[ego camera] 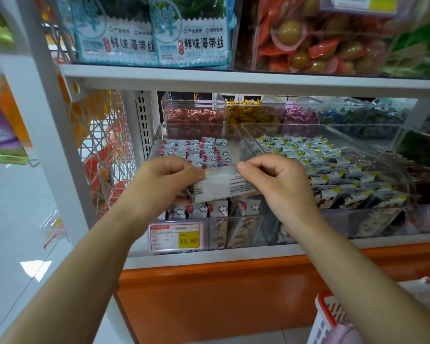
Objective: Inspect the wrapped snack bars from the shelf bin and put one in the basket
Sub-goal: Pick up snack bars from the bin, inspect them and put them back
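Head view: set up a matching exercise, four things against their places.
Things:
1 snack bar
2 price tag
3 basket
4 seaweed packs

Places:
a lower right corner of the view
b upper shelf
c pinched between left hand and right hand
d at the front of the clear bin

Pairs: 1-c; 2-d; 3-a; 4-b

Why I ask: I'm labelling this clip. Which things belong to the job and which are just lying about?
Job: snack bar, pinched by left hand and right hand; shelf bin; basket.
Lying about: seaweed packs; price tag; yellow-marked packets.
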A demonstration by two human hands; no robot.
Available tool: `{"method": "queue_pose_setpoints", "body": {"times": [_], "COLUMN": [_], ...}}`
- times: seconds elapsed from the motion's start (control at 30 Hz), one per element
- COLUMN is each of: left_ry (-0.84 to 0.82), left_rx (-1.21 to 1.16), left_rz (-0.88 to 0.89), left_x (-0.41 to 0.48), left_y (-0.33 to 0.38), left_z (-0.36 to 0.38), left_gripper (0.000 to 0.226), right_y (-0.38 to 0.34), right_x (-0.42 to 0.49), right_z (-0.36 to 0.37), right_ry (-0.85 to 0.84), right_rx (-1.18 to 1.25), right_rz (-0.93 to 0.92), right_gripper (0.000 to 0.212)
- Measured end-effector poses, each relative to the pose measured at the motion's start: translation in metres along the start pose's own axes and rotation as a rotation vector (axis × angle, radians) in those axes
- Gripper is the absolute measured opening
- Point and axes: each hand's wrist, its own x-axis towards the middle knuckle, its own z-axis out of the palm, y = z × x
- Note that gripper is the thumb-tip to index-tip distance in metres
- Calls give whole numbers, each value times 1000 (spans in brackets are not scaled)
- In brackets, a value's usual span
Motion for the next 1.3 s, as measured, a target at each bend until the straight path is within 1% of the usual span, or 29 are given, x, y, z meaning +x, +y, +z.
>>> {"method": "queue_pose_setpoints", "body": {"times": [0.1, 0.2, 0.3, 0.47, 0.63, 0.77, 0.93, 1.0, 1.07, 1.1, 1.13, 1.17, 1.23, 1.3], "left_ry": [-11, -57, -85, -73, -70, -29, -29, -5, 53, 84, 110, 127, 132, 131], "left_rx": [15, 75, 154, 187, 157, 80, 22, 5, -39, -65, -88, -105, -120, -99], "left_rz": [12, 61, 104, 142, 119, 72, 72, 76, 69, 67, 69, 72, 83, 93], "left_x": [-1, -3, -5, -7, -6, -6, -2, 1, 3, 5, 5, 6, 8, 10], "left_y": [-1, -1, -1, 2, 2, 0, -6, -8, -10, -10, -9, -8, -6, -4], "left_z": [-1, 4, 6, 7, 6, 4, 3, 4, 6, 9, 12, 15, 22, 28], "left_gripper": [21, 12, 16, 17, 19, 22, 24, 22, 20, 19, 17, 17, 17, 21], "right_y": [0, 4, 6, 7, 3, -3, -3, -1, -2, -3, -4, -3, -3, -2], "right_x": [0, 1, 4, 5, 6, 8, 8, 8, 7, 7, 6, 4, 4, 7], "right_z": [1, 1, 0, -5, -10, -14, -13, -11, -8, -5, -1, 2, 9, 10], "right_ry": [7, 50, 44, 13, -52, -130, -162, -155, -152, -155, -155, -155, -137, -55], "right_rx": [-3, -20, 50, 234, 444, 589, 672, 698, 739, 701, 588, 412, 111, 43], "right_rz": [-11, -14, 53, 218, 363, 473, 509, 489, 425, 373, 303, 219, 73, 15], "right_gripper": [17, 31, 40, 31, 19, 21, 20, 27, 37, 43, 50, 54, 54, 45]}}
